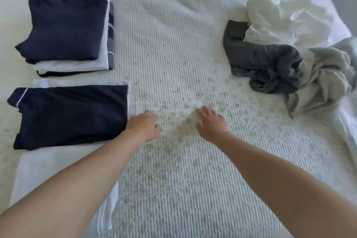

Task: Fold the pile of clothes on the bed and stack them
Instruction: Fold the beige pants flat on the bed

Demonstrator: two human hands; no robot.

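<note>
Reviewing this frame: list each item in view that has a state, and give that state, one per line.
Far stack topped by a navy knit garment: folded, stacked.
Near navy garment with white piping: folded flat on a folded white cloth.
Dark grey garment: crumpled, unfolded.
White shirt: crumpled, unfolded.
Light grey garment: crumpled, unfolded.
Left hand: empty, beside the near navy garment.
Right hand: empty, fingers spread over the bed cover.

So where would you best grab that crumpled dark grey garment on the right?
Take the crumpled dark grey garment by its flat upper-left end, coming from the left over bare bedspread. Its right end is bunched against the light grey garment, so a grip there could drag both.
</note>
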